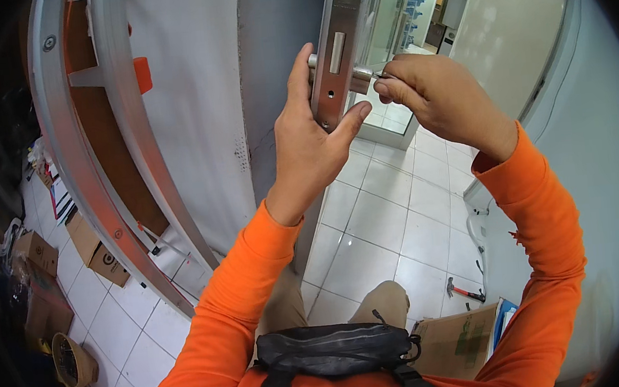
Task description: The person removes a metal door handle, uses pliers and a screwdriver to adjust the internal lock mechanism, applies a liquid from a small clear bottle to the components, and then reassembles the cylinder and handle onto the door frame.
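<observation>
The metal edge of a door (327, 103) rises in front of me, with a lock bolt (338, 53) set in its plate. A lock cylinder (361, 78) sticks out on the door's right side. My left hand (309, 139) straddles the door edge just below the bolt, its fingers along the left face by the cylinder's other end and its thumb on the right. My right hand (436, 96) is closed in a pinch at the cylinder's outer end. Between its fingertips is a thin metal piece that looks like a key (382, 76), mostly hidden by the fingers.
A curved metal frame (119, 136) stands on the left. Cardboard boxes (96, 250) and a woven basket (74, 360) sit on the tiled floor there. A hammer (466, 290) lies at lower right, near an open carton (456, 342). Beyond the door is a glass partition (391, 12).
</observation>
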Tool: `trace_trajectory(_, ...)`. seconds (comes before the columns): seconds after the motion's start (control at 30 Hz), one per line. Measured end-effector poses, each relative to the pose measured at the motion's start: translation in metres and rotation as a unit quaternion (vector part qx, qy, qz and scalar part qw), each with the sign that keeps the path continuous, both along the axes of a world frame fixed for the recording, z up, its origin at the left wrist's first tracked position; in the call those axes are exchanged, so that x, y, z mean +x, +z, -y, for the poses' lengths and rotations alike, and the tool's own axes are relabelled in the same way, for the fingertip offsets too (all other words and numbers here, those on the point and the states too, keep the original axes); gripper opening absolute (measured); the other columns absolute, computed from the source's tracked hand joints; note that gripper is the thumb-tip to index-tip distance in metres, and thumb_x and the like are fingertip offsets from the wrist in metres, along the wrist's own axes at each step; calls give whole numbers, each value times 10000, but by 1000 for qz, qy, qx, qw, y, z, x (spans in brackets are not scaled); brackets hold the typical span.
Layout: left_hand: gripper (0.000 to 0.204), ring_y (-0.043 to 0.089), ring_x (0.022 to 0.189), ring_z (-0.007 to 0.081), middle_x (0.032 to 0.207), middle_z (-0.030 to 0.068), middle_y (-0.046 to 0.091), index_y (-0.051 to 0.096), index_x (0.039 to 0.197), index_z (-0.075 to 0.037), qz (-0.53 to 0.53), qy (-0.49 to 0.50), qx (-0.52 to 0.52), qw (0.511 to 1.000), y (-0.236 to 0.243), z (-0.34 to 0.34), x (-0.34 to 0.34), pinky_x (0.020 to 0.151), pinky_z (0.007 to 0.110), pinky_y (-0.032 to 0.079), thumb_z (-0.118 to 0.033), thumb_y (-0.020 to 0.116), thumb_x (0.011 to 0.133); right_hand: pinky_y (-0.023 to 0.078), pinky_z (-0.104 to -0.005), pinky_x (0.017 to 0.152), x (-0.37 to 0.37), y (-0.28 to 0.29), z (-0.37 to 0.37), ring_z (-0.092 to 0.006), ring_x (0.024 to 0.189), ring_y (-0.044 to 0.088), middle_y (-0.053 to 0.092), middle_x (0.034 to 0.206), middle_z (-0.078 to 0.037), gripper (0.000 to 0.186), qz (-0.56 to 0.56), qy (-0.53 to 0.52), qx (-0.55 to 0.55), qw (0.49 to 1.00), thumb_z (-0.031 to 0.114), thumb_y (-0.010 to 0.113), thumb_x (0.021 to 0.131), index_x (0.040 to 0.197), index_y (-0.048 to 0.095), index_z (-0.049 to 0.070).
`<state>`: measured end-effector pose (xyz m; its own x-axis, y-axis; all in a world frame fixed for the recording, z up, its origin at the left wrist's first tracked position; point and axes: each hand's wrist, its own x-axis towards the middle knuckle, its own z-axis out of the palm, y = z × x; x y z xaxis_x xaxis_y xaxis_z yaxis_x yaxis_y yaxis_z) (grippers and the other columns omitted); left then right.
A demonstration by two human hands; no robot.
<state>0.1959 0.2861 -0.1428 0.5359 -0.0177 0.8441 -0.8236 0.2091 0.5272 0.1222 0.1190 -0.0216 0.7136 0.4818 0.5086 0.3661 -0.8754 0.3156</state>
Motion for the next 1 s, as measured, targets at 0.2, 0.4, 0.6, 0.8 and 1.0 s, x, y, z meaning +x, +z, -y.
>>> trace_trajectory(0.2, 702, 720, 938, 138, 1063, 77, 759, 425, 1491, -10, -4, 33, -17, 999, 6, 8, 0, 863, 280, 571, -43, 787, 890, 530, -407, 646, -1, -5, -4, -317, 759, 672, 654, 792, -88, 286, 105, 6, -105, 989, 301, 624, 999, 843, 677, 68)
trace_trajectory(0.4, 668, 756, 929, 247, 1043, 124, 764, 471, 1433, -11, 33, 59, -45, 997, 3, 12, 4, 829, 333, 581, -70, 812, 862, 494, -413, 584, -1, -1, 3, -308, 685, 648, 631, 718, -73, 318, 60, 17, -34, 997, 316, 624, 1003, 789, 669, 85)
trace_trajectory(0.6, 655, 715, 926, 119, 1058, 87, 763, 494, 1464, 9, 26, 22, -44, 998, 4, 11, 3, 842, 269, 568, -43, 796, 886, 488, -434, 589, -1, -1, 2, -303, 659, 633, 622, 713, -80, 345, 27, 13, -2, 1000, 335, 615, 1013, 778, 657, 88)
trace_trajectory(0.8, 682, 754, 923, 233, 1056, 121, 762, 480, 1449, -18, 25, 84, -40, 995, -1, 9, 9, 798, 330, 583, -87, 817, 859, 492, -428, 588, 8, -5, 2, -288, 661, 635, 620, 723, -73, 336, 123, 57, -75, 988, 343, 627, 1006, 788, 658, 89)
trace_trajectory(1.0, 713, 754, 921, 250, 1056, 135, 762, 464, 1468, -11, 15, 49, -41, 998, 4, 10, 4, 811, 334, 586, -92, 818, 855, 497, -382, 574, 4, -2, 8, -256, 657, 635, 603, 721, -47, 293, 36, 59, -9, 998, 316, 660, 989, 793, 656, 98)
